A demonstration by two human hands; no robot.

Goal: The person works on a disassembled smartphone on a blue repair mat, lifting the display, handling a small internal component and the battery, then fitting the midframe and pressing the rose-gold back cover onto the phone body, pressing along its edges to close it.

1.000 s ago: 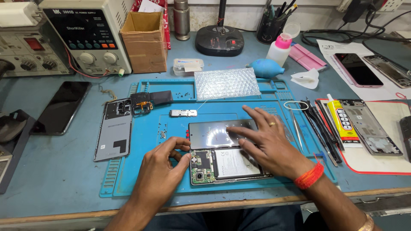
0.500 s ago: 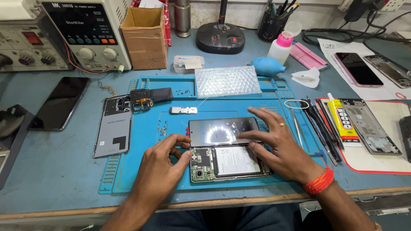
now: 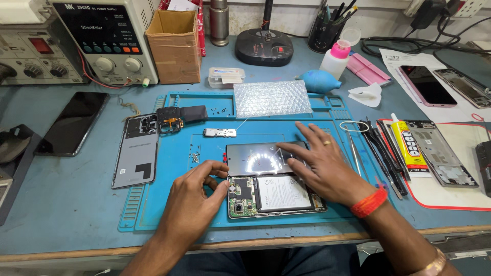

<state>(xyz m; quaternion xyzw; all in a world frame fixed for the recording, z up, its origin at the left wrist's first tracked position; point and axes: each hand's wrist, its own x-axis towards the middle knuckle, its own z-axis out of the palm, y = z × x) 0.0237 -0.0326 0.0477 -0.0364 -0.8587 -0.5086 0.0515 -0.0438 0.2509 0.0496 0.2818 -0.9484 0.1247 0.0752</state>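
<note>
An opened phone body (image 3: 271, 194) with green circuit board and white battery lies on the blue work mat (image 3: 174, 204). A dark glossy screen panel (image 3: 255, 158) lies just above it, edge to edge. My left hand (image 3: 197, 199) rests at the body's left end, thumb and fingers touching its top left corner. My right hand (image 3: 322, 166), with a ring and an orange wrist thread, lies flat with fingers spread over the right part of the screen and body, pressing on them. Neither hand lifts anything.
A grey back cover (image 3: 137, 156) and a black part (image 3: 181, 115) lie left on the mat, a small metal bracket (image 3: 220, 133) above the screen. Bubble wrap (image 3: 271, 98), tweezers and tools (image 3: 383, 151), a glue tube (image 3: 406, 145), spare phones, a power supply (image 3: 105, 38) and a cardboard box (image 3: 174, 46) surround it.
My right hand has slid slightly right and down over the screen and phone body. My left hand's fingers have closed in on the body's top left corner.
</note>
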